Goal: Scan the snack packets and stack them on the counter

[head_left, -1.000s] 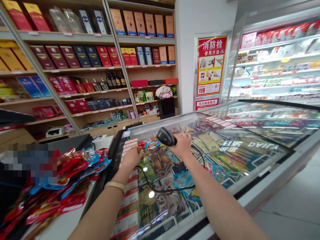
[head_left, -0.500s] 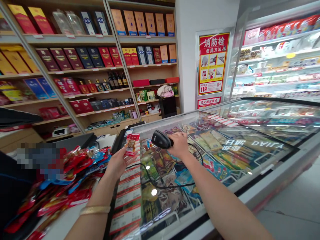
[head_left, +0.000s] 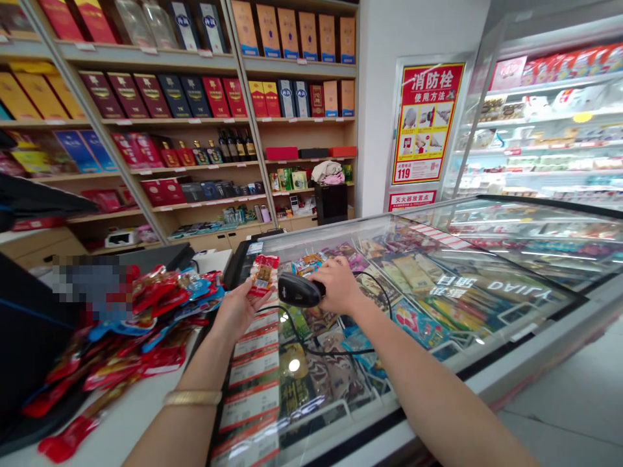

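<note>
**Packet and scanner held face to nose above a freezer lid**

Nearest, a gold bracelet (head_left: 192, 397) circles the left forearm. The left hand (head_left: 238, 311), palm up and half closed, pinches a small red snack packet (head_left: 263, 274) by its lower edge, so the packet stands upright with its flat side exposed. At 3 o'clock of the packet, just beside it, the right hand (head_left: 341, 285) is wrapped fully round the grip of a black barcode scanner (head_left: 298, 290), whose nose is levelled at the packet. Its cable (head_left: 311, 350) droops slack onto the glass freezer lid (head_left: 487, 305) beneath. At 9 o'clock of the left hand, a heap of red and blue packets (head_left: 136, 324) lies on the white counter (head_left: 111, 421), close by. Beyond, at 11 o'clock, boxed goods fill wooden shelves (head_left: 195, 120); at 1 o'clock hangs a red poster (head_left: 426, 123).
</note>
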Demonstrator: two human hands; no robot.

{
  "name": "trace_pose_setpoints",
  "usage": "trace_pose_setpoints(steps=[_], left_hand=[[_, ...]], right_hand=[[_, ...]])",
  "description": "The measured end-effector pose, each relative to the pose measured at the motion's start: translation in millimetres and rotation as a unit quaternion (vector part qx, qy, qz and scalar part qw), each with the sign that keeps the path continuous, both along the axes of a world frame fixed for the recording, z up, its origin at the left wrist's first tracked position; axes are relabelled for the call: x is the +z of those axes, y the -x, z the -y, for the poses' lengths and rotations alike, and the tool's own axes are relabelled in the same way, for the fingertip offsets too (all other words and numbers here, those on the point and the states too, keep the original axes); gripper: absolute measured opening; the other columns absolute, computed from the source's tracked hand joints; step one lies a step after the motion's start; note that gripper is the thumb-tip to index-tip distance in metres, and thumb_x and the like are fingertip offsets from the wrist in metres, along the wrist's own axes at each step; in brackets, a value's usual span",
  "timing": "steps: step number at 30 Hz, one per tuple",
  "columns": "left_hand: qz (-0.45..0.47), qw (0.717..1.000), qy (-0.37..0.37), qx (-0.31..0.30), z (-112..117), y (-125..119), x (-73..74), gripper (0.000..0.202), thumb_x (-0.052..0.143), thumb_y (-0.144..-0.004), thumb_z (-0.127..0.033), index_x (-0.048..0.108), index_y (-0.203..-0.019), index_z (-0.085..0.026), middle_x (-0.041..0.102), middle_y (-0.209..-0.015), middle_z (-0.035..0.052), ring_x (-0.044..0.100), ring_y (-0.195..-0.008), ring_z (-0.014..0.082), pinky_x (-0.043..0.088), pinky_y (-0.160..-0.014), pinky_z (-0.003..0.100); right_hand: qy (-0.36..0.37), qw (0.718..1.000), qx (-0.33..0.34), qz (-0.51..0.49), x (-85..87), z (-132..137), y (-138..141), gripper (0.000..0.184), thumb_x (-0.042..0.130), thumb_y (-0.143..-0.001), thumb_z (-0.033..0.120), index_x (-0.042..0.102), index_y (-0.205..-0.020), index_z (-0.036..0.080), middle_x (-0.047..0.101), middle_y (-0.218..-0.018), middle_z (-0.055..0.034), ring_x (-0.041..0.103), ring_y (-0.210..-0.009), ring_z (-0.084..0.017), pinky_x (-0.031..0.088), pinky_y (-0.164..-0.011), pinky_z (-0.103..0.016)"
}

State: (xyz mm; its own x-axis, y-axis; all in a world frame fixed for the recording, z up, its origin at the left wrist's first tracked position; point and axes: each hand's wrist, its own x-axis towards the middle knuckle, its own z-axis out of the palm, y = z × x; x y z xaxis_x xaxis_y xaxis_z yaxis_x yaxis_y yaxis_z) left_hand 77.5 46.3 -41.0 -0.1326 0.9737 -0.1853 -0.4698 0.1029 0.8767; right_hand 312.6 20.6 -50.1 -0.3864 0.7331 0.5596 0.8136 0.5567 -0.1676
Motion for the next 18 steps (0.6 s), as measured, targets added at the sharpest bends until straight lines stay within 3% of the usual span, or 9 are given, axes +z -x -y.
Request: trace_pose_setpoints(steps=[6, 10, 14, 16, 18], left_hand=[[0.0, 1.0, 0.008, -0.007, 2, -3, 2.6, 0.021, 0.049, -0.098, -0.012, 0.07, -0.094, -0.008, 0.078, -0.094, 0.0157, 0.077, -0.089, 0.0219, 0.065, -0.084, 0.037], [-0.005, 1.0, 0.009, -0.002, 1, -6, 1.3, 0.019, 0.052, -0.096, -0.011, 0.07, -0.091, -0.009, 0.077, -0.089, 0.0146, 0.076, -0.088, 0.0221, 0.064, -0.086, 0.039], [-0.096, 0.992, -0.069, 0.039, 7, -2, 4.0, 0.017, 0.058, -0.093, -0.017, 0.072, -0.086, -0.012, 0.077, -0.086, 0.0111, 0.075, -0.092, 0.0227, 0.061, -0.091, 0.04], [-0.222, 0.955, -0.152, 0.125, 15, 13, 9.5, 0.018, 0.059, -0.093, -0.024, 0.074, -0.088, -0.014, 0.078, -0.091, 0.0079, 0.074, -0.098, 0.0234, 0.059, -0.094, 0.039], [-0.363, 0.874, -0.22, 0.239, 27, 41, 17.3, 0.023, 0.059, -0.093, -0.031, 0.077, -0.097, -0.018, 0.079, -0.099, 0.0061, 0.072, -0.105, 0.0253, 0.057, -0.098, 0.039]], right_hand=[[0.001, 1.0, -0.007, 0.021, 0.2, 1, 1, 0.029, 0.07, -0.07, 0.032, 0.075, -0.098, 0.027, 0.077, -0.094, -0.0047, 0.056, -0.101, -0.025, 0.027, -0.095, -0.042], [-0.005, 1.0, -0.003, 0.014, -1.2, 1, 2, 0.03, 0.069, -0.07, 0.032, 0.075, -0.099, 0.026, 0.077, -0.094, -0.0047, 0.056, -0.099, -0.025, 0.026, -0.095, -0.043], [-0.018, 1.0, -0.01, -0.014, -4.6, 0, 0, 0.031, 0.069, -0.07, 0.031, 0.075, -0.099, 0.026, 0.077, -0.095, -0.0043, 0.057, -0.099, -0.025, 0.025, -0.096, -0.043], [-0.024, 0.999, -0.025, -0.031, -7.7, -2, -3, 0.033, 0.07, -0.068, 0.032, 0.075, -0.1, 0.026, 0.078, -0.095, -0.0042, 0.057, -0.099, -0.025, 0.025, -0.096, -0.043], [-0.027, 0.998, -0.045, -0.045, -11.3, -4, -5, 0.036, 0.072, -0.065, 0.033, 0.075, -0.1, 0.026, 0.078, -0.096, -0.0042, 0.058, -0.099, -0.026, 0.025, -0.095, -0.042]])
